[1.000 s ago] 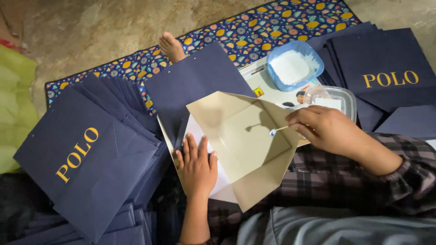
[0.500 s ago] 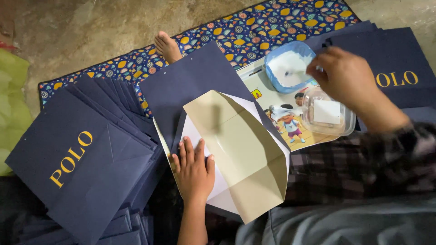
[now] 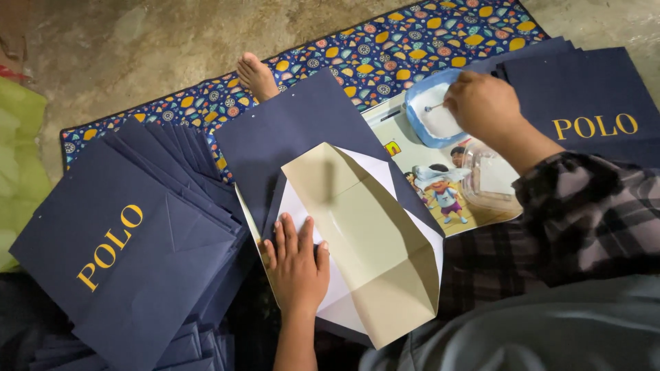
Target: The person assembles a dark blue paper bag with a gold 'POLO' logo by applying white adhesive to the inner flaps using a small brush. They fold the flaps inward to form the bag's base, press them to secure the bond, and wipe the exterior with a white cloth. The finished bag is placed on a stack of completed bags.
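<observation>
— From the head view, what is the left hand (image 3: 297, 264) doing?
— It is lying flat, fingers spread, pressing down on the white inside of a half-folded navy paper bag (image 3: 357, 233), whose cream bottom flaps are standing open just to the right of that hand.
— And the right hand (image 3: 483, 104)?
— It is reaching up and away from the left one, fingers closed around a small stick (image 3: 433, 107) whose tip is dipping into a blue bowl (image 3: 430, 113) of white paste. A clear plastic tub (image 3: 491, 180) is sitting just below that hand on a cartoon picture board (image 3: 430, 182).
— What else is lying about?
— A stack of finished navy bags (image 3: 130, 254) is fanning out left of the left hand; more navy bags (image 3: 591, 103) are resting right of the right hand, all on a patterned mat (image 3: 385, 48).
</observation>
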